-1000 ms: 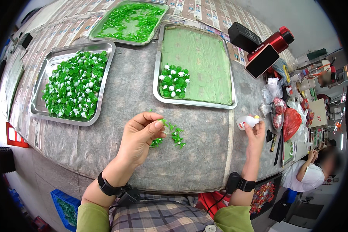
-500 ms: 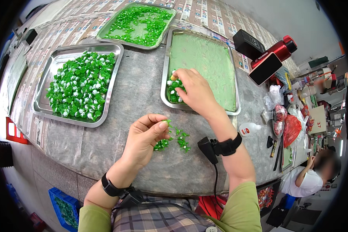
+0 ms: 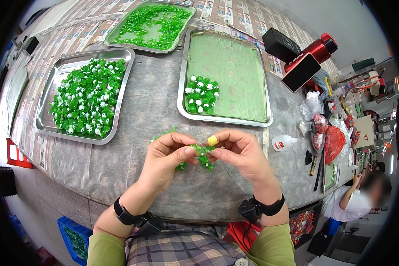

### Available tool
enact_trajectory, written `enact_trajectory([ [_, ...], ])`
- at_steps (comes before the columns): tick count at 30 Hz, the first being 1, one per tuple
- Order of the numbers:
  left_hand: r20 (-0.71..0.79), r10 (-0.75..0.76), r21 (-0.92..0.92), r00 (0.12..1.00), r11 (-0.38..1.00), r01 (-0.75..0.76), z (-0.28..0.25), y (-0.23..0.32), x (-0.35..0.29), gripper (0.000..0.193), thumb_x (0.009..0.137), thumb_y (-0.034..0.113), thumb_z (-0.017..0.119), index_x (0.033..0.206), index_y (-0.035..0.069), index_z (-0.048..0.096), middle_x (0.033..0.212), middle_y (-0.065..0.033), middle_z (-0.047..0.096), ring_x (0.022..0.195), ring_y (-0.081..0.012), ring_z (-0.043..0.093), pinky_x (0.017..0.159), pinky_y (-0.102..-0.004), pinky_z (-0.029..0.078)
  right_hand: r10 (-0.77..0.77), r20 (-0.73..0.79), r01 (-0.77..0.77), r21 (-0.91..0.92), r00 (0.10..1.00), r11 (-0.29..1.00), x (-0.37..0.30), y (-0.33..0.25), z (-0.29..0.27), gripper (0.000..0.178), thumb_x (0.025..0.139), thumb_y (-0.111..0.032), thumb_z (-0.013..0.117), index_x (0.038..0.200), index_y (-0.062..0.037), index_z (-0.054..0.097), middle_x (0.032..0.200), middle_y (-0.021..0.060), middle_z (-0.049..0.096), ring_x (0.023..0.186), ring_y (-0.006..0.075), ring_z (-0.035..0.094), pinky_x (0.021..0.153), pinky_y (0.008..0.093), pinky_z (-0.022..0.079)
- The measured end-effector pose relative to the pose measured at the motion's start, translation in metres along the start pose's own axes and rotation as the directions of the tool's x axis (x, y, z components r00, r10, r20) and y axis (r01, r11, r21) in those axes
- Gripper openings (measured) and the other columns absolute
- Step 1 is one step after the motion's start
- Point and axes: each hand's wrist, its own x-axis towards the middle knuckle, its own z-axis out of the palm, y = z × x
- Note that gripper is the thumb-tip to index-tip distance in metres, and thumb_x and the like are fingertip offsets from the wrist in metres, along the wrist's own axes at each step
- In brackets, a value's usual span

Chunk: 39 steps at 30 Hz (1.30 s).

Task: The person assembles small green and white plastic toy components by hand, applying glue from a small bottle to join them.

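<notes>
centrally, green piece [image 3: 198,147] — between both hands [image 3: 161,162] [image 3: 245,160]

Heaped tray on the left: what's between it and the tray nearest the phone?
In the head view, only grey table cover lies between them; a third tray sits at the gap's far end.

Green sprigs [image 3: 203,158]; green-and-white beads [image 3: 86,97]; yellow finger wrap [image 3: 212,141]; plaid apron [image 3: 186,248]

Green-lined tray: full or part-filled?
The green-lined tray is part-filled: green-and-white beads sit in its near-left corner; lining shows across the rest.
</notes>
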Motion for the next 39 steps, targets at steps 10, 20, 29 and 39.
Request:
enact_trajectory([
  [10, 0.072, -0.031, 0.065, 0.997, 0.998, 0.026, 0.004, -0.007, 0.001, 0.011, 0.076, 0.007, 0.056, 0.086, 0.002, 0.054, 0.084, -0.0081, 0.058, 0.075, -0.0138, 0.056, 0.063, -0.0253, 0.048, -0.012, -0.058, 0.029, 0.311, 0.998, 0.95, -0.009, 0.026, 0.002, 0.014, 0.076, -0.004, 0.055, 0.09, 0.0006, 0.052, 0.081, 0.0057, 0.057, 0.073, 0.0112, 0.056, 0.065, 0.0225, 0.046],
  [20, -0.019, -0.074, 0.018, 0.997, 0.997, 0.075, 0.005, -0.005, 0.001, 0.011, 0.076, 0.007, 0.056, 0.086, 0.002, 0.054, 0.078, -0.0077, 0.058, 0.071, -0.013, 0.057, 0.062, -0.0245, 0.049, -0.084, -0.189, 0.13, 0.249, 0.978, 0.96, -0.012, 0.026, 0.012, 0.021, 0.073, 0.0, 0.058, 0.093, 0.0009, 0.053, 0.082, 0.0046, 0.057, 0.077, 0.0096, 0.055, 0.068, 0.0201, 0.044],
  [29, -0.022, -0.045, 0.054, 0.999, 0.997, 0.046, 0.002, -0.008, 0.001, 0.01, 0.075, 0.005, 0.057, 0.084, 0.002, 0.054, 0.076, -0.0064, 0.058, 0.067, -0.0113, 0.056, 0.06, -0.0232, 0.048, -0.228, -0.213, 0.243, 0.047, 0.95, 0.969, -0.013, 0.024, 0.016, 0.018, 0.072, -0.002, 0.061, 0.089, 0.0009, 0.055, 0.084, 0.0048, 0.058, 0.077, 0.0089, 0.055, 0.069, 0.0207, 0.044],
  [39, 0.122, 0.246, 0.596, 0.962, 0.757, -0.269, 0.006, -0.004, -0.001, 0.009, 0.068, -0.002, 0.061, 0.076, 0.0, 0.057, 0.071, -0.0051, 0.056, 0.067, -0.012, 0.054, 0.058, -0.0229, 0.044, -0.075, -0.134, 0.099, 0.179, 0.988, 0.979, -0.016, 0.018, 0.012, 0.021, 0.075, -0.002, 0.056, 0.096, 0.002, 0.054, 0.084, 0.0063, 0.058, 0.076, 0.0091, 0.055, 0.068, 0.0192, 0.044],
])
